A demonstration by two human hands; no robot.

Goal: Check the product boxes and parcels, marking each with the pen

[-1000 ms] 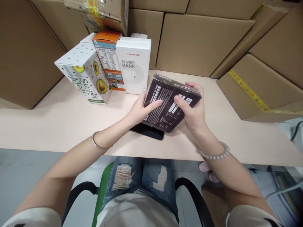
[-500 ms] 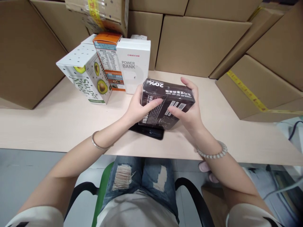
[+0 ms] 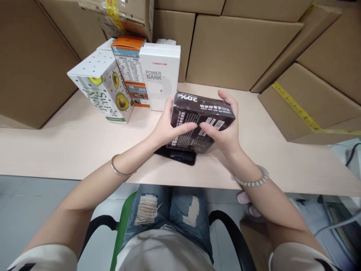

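Observation:
A dark brown box (image 3: 197, 113) with white print and "20%" on its upper side is held just above the pale table (image 3: 70, 143). My left hand (image 3: 166, 130) grips its left end, thumb across the near face. On the right end my right hand (image 3: 225, 131) is wrapped round it, fingers over the top edge and thumb near the barcode. Under the box a black phone (image 3: 177, 155) lies flat on the table, partly hidden.
Behind and left stand a white avocado-print box (image 3: 105, 92), an orange-topped carton (image 3: 130, 71) and a white "POWER BANK" box (image 3: 160, 77). Large cardboard cartons (image 3: 242, 49) wall the table at back, left and right. A green chair shows below.
The box has been tipped away from me in both hands: its large printed face turned down toward me and the "20%" side came up on top.

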